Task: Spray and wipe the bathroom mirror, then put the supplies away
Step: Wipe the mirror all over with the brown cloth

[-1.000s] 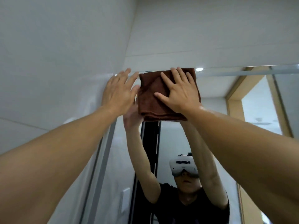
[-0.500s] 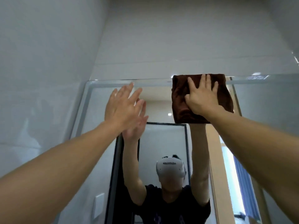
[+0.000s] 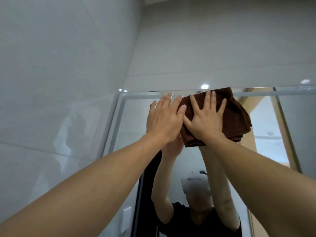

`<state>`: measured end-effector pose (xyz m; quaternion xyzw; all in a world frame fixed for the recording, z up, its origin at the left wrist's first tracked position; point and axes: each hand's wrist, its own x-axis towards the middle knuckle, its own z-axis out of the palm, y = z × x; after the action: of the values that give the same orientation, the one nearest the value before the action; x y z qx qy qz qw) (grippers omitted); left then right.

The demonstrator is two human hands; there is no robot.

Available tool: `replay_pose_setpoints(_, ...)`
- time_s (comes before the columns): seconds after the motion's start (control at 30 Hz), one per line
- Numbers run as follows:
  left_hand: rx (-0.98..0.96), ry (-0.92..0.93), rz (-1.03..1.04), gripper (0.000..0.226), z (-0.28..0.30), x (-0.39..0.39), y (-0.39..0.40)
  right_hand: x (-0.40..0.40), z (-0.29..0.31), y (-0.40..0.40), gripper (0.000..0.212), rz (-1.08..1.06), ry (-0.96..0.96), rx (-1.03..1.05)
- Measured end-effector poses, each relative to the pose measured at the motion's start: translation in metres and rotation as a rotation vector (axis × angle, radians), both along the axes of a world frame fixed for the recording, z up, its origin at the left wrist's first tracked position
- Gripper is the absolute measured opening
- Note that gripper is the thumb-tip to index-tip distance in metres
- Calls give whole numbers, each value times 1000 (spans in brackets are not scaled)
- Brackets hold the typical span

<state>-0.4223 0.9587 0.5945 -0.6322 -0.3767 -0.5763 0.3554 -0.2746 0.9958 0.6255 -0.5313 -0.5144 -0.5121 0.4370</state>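
Note:
A folded brown cloth (image 3: 237, 117) lies flat against the top of the bathroom mirror (image 3: 133, 127), just under its upper edge. My right hand (image 3: 205, 117) presses on the cloth with its fingers spread and straight. My left hand (image 3: 164, 118) is raised flat beside it on the left, fingers straight, its fingertips overlapping the cloth's left edge. Whether the palm touches the glass I cannot tell. The mirror reflects both raised arms and a person in a dark shirt wearing a headset.
A grey tiled wall (image 3: 59, 74) stands close on the left and meets the mirror's frame (image 3: 118, 117). More tiles (image 3: 222, 48) run above the mirror. A white switch plate (image 3: 125, 219) shows low in the reflection.
My right hand slid the cloth left along the mirror's top edge toward my left hand. The two hands, apart half a second ago, are now side by side.

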Motion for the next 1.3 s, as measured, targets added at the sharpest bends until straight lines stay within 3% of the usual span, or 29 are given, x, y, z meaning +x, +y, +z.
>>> replay_pose_setpoints(0.17,27,63,-62,50,2,58,-10,58,12,-14,96,-17,-28,-2)
replay_pose_setpoints(0.3,91,108,33,51,-1,100,-10,131,16,-28,93,-71,19,29)
replay_pose_setpoints(0.73,74,261,-82,54,-12,220,-34,311,1,-78,86,-123,192,34)
replay_pose_setpoints(1.03,124,284,27,56,21,223,-24,305,15,-77,83,-77,215,1)
replay_pose_setpoints(1.3,246,193,-8,56,49,282,-22,312,34,-76,93,-14,-115,17)
